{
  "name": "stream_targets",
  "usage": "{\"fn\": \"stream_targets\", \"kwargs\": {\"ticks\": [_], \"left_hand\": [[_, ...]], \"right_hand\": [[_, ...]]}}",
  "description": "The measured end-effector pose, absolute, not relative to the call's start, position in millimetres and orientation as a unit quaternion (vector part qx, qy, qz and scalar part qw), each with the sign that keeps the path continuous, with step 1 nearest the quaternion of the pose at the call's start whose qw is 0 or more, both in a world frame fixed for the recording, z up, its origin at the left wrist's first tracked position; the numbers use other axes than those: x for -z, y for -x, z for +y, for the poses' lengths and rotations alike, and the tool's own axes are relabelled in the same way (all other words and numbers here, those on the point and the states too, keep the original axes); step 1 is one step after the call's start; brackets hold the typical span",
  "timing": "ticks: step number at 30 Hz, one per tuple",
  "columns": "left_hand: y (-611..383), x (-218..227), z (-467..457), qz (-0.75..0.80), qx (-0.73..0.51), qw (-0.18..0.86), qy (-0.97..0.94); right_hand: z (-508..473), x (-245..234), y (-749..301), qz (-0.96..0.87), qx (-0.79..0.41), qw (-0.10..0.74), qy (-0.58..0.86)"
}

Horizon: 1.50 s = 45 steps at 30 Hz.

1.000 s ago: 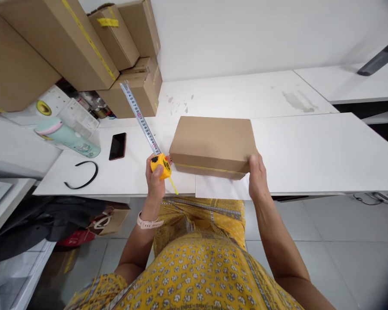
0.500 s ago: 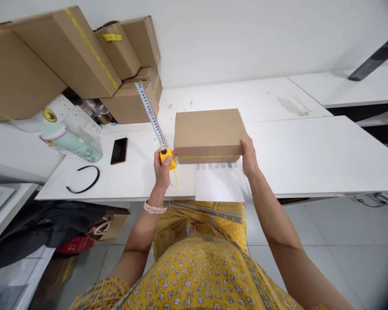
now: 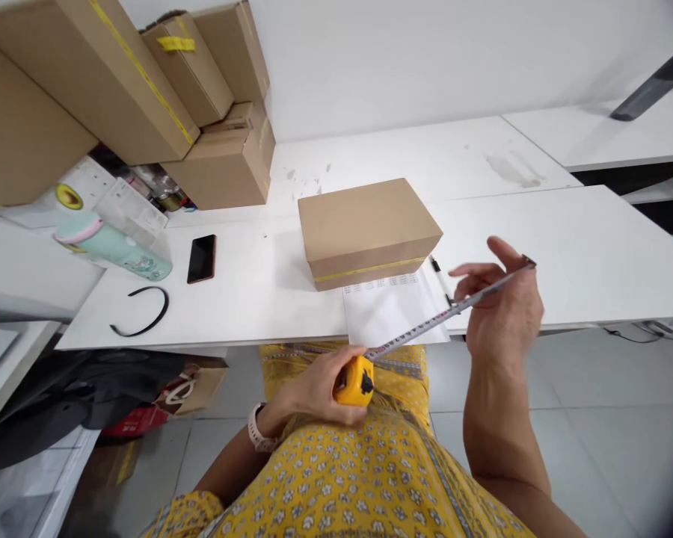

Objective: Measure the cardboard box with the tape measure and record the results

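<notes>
In front of my body, my left hand (image 3: 328, 385) is closed around a yellow tape measure (image 3: 359, 382). Its metal blade (image 3: 420, 329) stretches out up and to the right. My right hand (image 3: 502, 306) is raised at the table's front edge, fingers apart, and the blade's end passes across it; whether the hand touches the blade I cannot tell. A closed cardboard box (image 3: 370, 228) with a yellow tape strip sits on the table, touched by neither hand. Printed paper (image 3: 389, 310) lies partly beneath the box. Beside the paper is a pen (image 3: 440, 278), partly hidden by the blade.
On the white table (image 3: 247, 299), a phone (image 3: 202, 258), a black headband (image 3: 160, 317) and a mint bottle (image 3: 117, 246) lie at the left. Several cardboard boxes (image 3: 218, 164) are stacked behind them. A dark grey upright object (image 3: 653, 82) stands far right.
My right hand has let go of the cardboard box and moved right. The box now sits slightly turned. My left hand has brought the tape measure down toward my body, its blade swinging to the right.
</notes>
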State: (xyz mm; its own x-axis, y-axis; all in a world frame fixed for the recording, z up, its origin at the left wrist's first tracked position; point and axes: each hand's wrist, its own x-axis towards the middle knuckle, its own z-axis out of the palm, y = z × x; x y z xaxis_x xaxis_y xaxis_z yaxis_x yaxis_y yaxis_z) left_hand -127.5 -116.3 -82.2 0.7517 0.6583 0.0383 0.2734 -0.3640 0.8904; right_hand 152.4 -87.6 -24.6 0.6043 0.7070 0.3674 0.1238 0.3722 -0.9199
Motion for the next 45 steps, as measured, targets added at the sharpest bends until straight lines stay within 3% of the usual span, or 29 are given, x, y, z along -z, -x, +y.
{"fn": "stream_targets", "kwargs": {"ticks": [8,11,15,18,21,28,31,33,39,45], "left_hand": [[121.4,77.7,-118.4,0.271,-0.106,0.517,-0.805],[116.0,78.2,-119.3,0.295,-0.139,0.521,-0.789],[105.1,84.8,-121.0,0.319,-0.22,0.541,-0.747],[97.9,85.6,-120.3,0.326,-0.264,0.531,-0.736],[98.8,80.1,-116.0,0.326,-0.303,0.492,-0.749],[119.1,27.3,-44.6,0.336,-0.52,0.288,-0.731],[114.1,0.3,14.3,0.326,-0.534,0.214,-0.75],[107.6,-5.7,54.0,0.333,-0.531,0.231,-0.744],[97.3,18.3,119.4,0.327,-0.46,0.255,-0.785],[91.1,67.4,32.1,0.273,-0.514,0.13,-0.803]], "right_hand": [[-123.7,50.4,-180.3,-0.283,-0.236,0.771,0.519],[-131.6,61.5,-174.0,-0.28,-0.253,0.761,0.528],[-145.5,78.1,-140.8,-0.392,-0.287,0.658,0.575],[-155.1,86.7,-115.3,-0.525,-0.233,0.556,0.601],[-156.7,93.9,-107.8,-0.591,-0.179,0.51,0.598],[-110.4,151.1,-181.3,-0.477,0.052,0.487,0.73],[-83.1,180.0,-217.0,-0.485,0.07,0.438,0.754],[-70.0,191.1,-227.7,-0.487,0.049,0.398,0.776],[-62.3,193.2,-220.1,-0.469,0.031,0.329,0.819],[-59.3,187.1,-223.1,-0.455,0.02,0.324,0.829]]}}
